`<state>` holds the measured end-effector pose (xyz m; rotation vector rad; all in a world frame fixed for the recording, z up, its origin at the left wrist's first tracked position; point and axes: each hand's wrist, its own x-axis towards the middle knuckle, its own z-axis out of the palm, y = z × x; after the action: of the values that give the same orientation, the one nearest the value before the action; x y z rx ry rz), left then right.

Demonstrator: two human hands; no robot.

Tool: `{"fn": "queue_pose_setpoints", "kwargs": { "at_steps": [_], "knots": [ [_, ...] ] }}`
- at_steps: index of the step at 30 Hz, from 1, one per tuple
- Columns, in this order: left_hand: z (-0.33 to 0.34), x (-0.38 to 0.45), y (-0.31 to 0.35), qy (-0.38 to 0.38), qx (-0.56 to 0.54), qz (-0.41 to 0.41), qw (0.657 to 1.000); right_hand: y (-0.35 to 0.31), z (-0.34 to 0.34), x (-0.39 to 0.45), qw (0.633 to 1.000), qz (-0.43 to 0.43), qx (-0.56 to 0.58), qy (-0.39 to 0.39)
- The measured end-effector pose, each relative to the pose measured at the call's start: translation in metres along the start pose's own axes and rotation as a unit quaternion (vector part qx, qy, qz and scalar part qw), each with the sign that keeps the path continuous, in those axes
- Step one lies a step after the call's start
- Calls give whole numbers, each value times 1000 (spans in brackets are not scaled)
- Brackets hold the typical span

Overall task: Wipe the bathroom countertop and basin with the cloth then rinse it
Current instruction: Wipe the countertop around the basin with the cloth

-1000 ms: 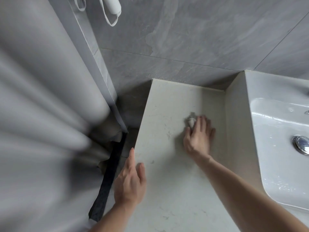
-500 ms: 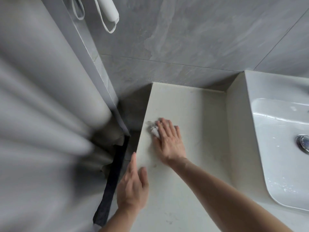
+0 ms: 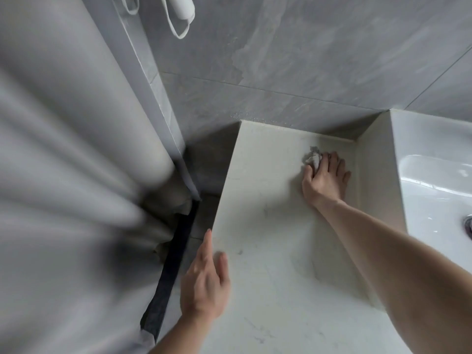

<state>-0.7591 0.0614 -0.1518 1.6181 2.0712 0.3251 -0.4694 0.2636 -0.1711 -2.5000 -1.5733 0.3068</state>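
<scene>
A pale stone countertop runs from the grey back wall toward me. My right hand lies flat on its far right part, pressing a small crumpled grey-white cloth under the fingertips; most of the cloth is hidden by the fingers. My left hand rests on the counter's left edge near me, fingers together and thumb apart, holding nothing. The white basin stands raised on the right, its metal drain cut off by the frame edge.
A grey shower curtain hangs close on the left, blurred. A dark strip lies on the floor between curtain and counter. A white looped object hangs on the tiled wall above. The basin's side wall bounds the counter on the right.
My right hand slid the cloth from the counter's left edge back to the far right, near the basin wall. My left hand stayed on the left edge.
</scene>
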Motion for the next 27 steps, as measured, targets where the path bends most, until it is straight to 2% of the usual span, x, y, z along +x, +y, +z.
{"fn": "queue_pose_setpoints", "kwargs": {
  "at_steps": [2,5,10,14,18,27],
  "knots": [
    [1,1,0,0,6,-5,1000,-18,2,11,1000,12,15,7],
    [1,2,0,3,8,-5,1000,-56,7,24,1000,-16,5,-14],
    [0,1,1,1,10,-4,1000,-134,26,23,989,-125,-15,-77],
    [0,1,0,0,15,-3,1000,-166,34,12,977,-194,-5,-86],
    [2,2,0,6,21,-5,1000,-132,27,24,973,-215,-18,-77],
    [0,2,3,-5,14,-7,1000,33,-16,49,997,-65,-21,27]
  ]
}}
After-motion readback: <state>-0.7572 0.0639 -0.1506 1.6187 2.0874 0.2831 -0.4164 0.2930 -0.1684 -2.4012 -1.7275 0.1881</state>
